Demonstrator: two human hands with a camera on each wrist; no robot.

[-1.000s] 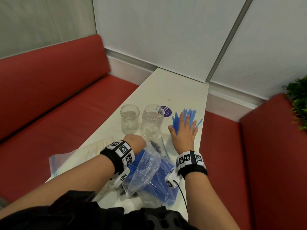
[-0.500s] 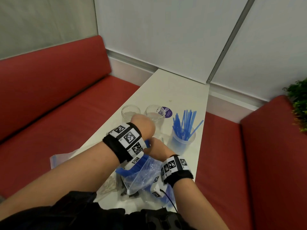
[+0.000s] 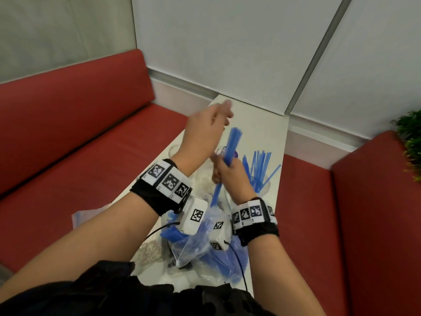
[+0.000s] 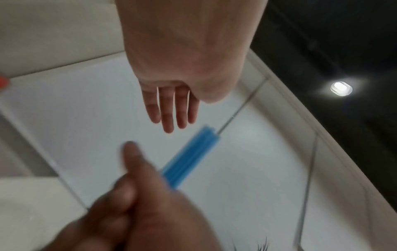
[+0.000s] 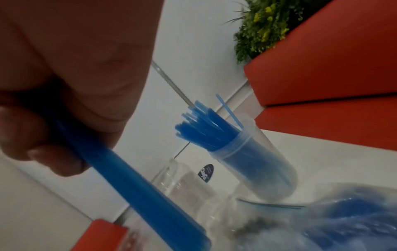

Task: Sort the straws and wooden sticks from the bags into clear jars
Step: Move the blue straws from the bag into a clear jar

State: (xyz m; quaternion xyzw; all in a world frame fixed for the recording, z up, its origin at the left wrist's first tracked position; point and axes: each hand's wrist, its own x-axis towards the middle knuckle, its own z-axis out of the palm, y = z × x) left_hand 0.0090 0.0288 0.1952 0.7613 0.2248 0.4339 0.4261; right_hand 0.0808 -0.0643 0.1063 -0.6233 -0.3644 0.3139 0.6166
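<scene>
My right hand (image 3: 226, 173) grips a tight bundle of blue straws (image 3: 227, 153) held upright above the open plastic bag of blue straws (image 3: 205, 233). In the right wrist view the fingers (image 5: 53, 152) wrap around the bundle (image 5: 137, 180). My left hand (image 3: 209, 124) is raised over the table with straight fingers (image 4: 171, 110), just above the bundle's top (image 4: 193, 152), holding nothing. A clear jar (image 3: 265, 188) filled with blue straws (image 5: 206, 132) stands at the right. An empty clear jar (image 5: 178, 176) stands beside it, mostly hidden in the head view.
The narrow white table (image 3: 257, 124) runs between two red benches (image 3: 91, 142). A second bag with pale wooden sticks (image 3: 148, 252) lies at the near left. A purple sticker (image 5: 206, 172) is on the table. A green plant (image 3: 410, 142) sits at the far right.
My right hand left the jar's straws, reached into the bag and has lifted out a bundle of blue straws. My left hand rose from the bag and is open above the bundle.
</scene>
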